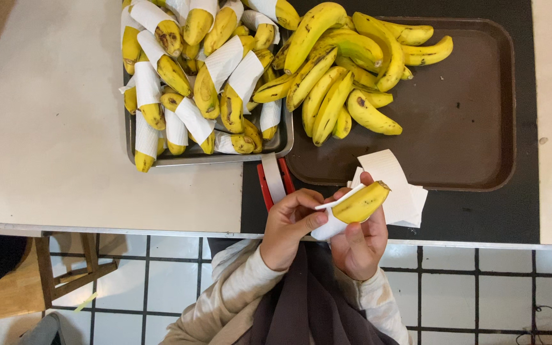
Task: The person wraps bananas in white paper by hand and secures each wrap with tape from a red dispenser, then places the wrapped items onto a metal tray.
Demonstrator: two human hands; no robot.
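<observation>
Holding banana, hands hiding its paper-wrapped end.

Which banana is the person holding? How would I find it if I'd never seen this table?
Start at the big brown tray with the heap of bare bananas. Come down past its near edge to the person's two hands, left hand and right hand, over the table edge. The banana there is the only one off the trays, with white paper half around it.

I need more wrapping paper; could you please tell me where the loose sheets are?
In the head view, the paper sheets lie on the near edge of the brown tray, just right of the hands and below the bare bananas.
</observation>
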